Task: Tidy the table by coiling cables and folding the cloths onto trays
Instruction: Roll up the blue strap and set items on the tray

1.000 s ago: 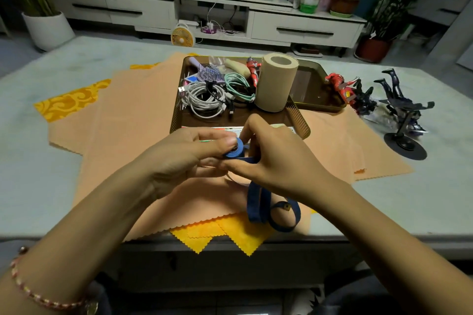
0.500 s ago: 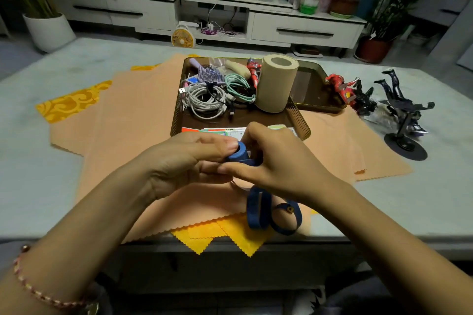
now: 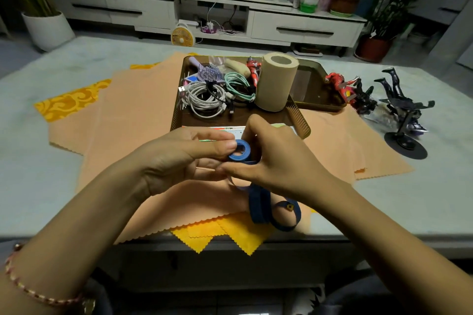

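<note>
Just in front of the tray (image 3: 298,120), the left hand (image 3: 179,158) pinches the rolled core of the blue strap (image 3: 240,152) while the right hand (image 3: 276,161) grips its rim; the strap appears light, limp and springy, so hold it at the roll to prevent unwinding.

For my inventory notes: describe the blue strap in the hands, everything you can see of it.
The blue strap is a flat band that looks like fabric. One end is wound into a small tight roll with an open centre, pinched between the left hand and the right hand above the orange cloth. The rest hangs below in loose loops reaching the cloth near the table's front edge, with a small square fitting on it.
</note>
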A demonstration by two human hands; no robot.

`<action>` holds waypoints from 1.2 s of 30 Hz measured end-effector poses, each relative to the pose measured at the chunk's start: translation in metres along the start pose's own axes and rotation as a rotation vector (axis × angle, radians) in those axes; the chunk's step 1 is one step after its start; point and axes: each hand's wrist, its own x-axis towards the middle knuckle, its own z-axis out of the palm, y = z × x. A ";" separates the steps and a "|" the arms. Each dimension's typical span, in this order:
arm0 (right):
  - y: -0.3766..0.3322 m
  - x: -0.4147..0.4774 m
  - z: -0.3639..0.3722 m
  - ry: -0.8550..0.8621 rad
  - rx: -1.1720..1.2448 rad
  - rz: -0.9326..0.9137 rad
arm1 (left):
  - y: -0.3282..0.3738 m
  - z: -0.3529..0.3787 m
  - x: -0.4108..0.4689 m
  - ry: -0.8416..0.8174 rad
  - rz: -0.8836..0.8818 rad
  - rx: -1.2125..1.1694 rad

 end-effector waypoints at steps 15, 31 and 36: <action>-0.002 -0.001 0.001 0.000 0.008 0.010 | 0.002 0.003 -0.006 -0.051 0.111 0.069; -0.001 0.003 -0.007 -0.111 0.154 0.023 | 0.002 -0.001 -0.006 -0.062 0.068 -0.010; 0.000 0.005 -0.013 -0.275 0.235 -0.038 | 0.004 -0.007 -0.005 -0.044 0.055 0.149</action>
